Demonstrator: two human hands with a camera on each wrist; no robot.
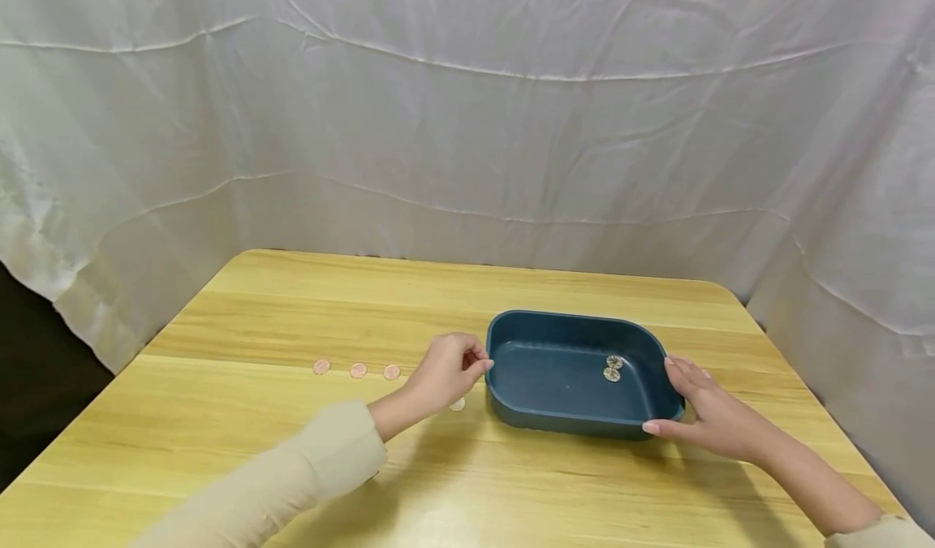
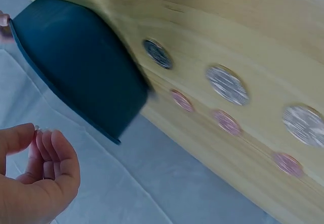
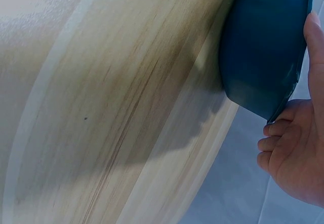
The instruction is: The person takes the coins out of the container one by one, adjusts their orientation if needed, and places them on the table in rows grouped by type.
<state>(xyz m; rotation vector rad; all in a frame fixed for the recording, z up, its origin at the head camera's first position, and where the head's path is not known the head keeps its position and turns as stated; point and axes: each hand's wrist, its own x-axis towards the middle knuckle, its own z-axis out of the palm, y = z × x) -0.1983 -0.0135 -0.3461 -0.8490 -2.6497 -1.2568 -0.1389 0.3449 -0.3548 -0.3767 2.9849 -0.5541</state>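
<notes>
My left hand (image 1: 453,369) is at the left rim of a dark blue plastic basin (image 1: 562,381). Thumb and index finger pinch a small silvery coin (image 2: 37,127), of which only a sliver shows between the fingertips in the left wrist view. At the basin's other end, my right hand (image 1: 701,410) grips the rim, thumb toward the near side and fingers along the right wall. Two shiny coins (image 1: 612,374) lie inside on the basin's floor, toward the right. Just below my left hand, a silver coin (image 1: 457,404) lies on the table.
Three copper coins (image 1: 358,370) form a row on the wooden table (image 1: 292,312) left of the basin. In the left wrist view, larger silver coins (image 2: 227,84) lie in a row beside them. A pale curtain (image 1: 511,142) hangs behind the table and along its sides.
</notes>
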